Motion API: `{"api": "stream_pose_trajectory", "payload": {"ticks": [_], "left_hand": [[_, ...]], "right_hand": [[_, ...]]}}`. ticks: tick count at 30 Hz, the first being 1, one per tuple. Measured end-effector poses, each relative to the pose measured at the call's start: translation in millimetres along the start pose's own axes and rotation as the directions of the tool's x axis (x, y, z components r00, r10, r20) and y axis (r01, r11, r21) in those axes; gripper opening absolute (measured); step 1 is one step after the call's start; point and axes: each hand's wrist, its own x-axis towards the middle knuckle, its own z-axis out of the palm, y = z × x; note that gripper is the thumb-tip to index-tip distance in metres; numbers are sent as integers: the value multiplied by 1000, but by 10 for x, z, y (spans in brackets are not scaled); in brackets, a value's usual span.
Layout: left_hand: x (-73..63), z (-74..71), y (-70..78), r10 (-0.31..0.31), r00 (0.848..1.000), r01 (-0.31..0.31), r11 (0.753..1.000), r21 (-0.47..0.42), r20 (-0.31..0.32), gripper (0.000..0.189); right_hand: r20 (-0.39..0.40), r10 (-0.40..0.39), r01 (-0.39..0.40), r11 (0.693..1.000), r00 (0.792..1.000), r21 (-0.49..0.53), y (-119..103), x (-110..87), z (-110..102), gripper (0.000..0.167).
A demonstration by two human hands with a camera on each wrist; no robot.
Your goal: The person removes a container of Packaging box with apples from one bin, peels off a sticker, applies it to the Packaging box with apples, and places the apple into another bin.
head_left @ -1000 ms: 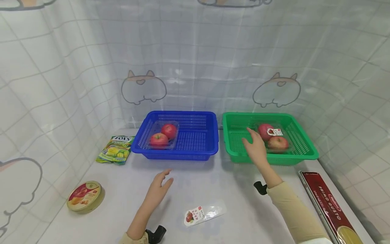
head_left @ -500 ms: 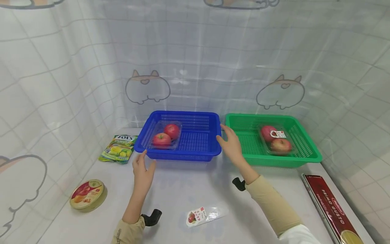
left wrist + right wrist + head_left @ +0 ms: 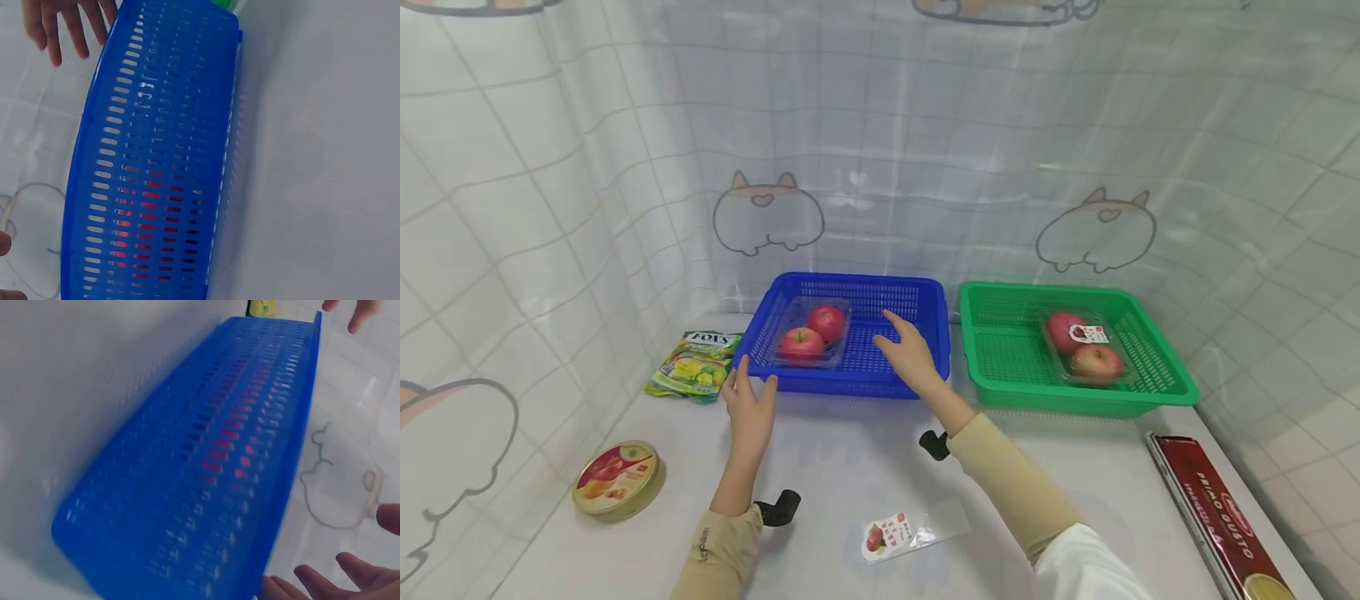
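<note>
A blue plastic basket (image 3: pixel 850 385) stands at the back, holding a clear plastic box with two red apples (image 3: pixel 801 346) in its left part. My left hand (image 3: pixel 751 417) is at the basket's front left corner, fingers spread. Whether its fingertips touch the rim cannot be told. Above the basket's right half hovers my right hand (image 3: pixel 913 358), fingers extended and holding nothing. In the right wrist view the right hand's fingers (image 3: pixel 362 575) show beside the rim. Through the slotted wall in the left wrist view, the apples (image 3: pixel 147 225) appear as red patches.
Right of the blue basket is a green basket (image 3: pixel 1052 402) with another boxed pair of apples (image 3: pixel 1093 362). A Fox's candy bag (image 3: pixel 694 367), a round tin (image 3: pixel 617 481), a labelled clear plastic strip (image 3: pixel 913 531) and a red spaghetti pack (image 3: pixel 1213 508) lie around.
My right hand has moved left from over the green basket to above the blue one. My left hand has gone forward and left to the blue basket's front left corner.
</note>
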Motion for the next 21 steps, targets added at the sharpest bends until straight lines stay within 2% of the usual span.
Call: {"api": "stream_pose_trajectory", "payload": {"ticks": [5,8,13,18,20,21], "left_hand": [[108,43,-29,0,1000,0,1000,-26,-25,66],[156,69,-36,6,999,-7,1000,-28,-38,67],[211,107,-74,-3,998,2,1000,-18,-65,71],[252,161,-121,-5,997,6,1000,11,-75,79],[257,188,-133,-8,997,9,1000,15,-82,82],[257,203,-133,-7,996,8,1000,12,-88,83]], "right_hand": [[110,98,-111,986,989,122,-11,156,233,59],[172,164,-196,962,971,188,7,251,351,61],[229,245,-296,927,942,228,31,433,519,65],[278,344,-428,832,897,353,9,561,656,70],[290,368,-458,811,883,365,48,623,734,73],[290,373,-461,813,881,355,79,656,772,75]]}}
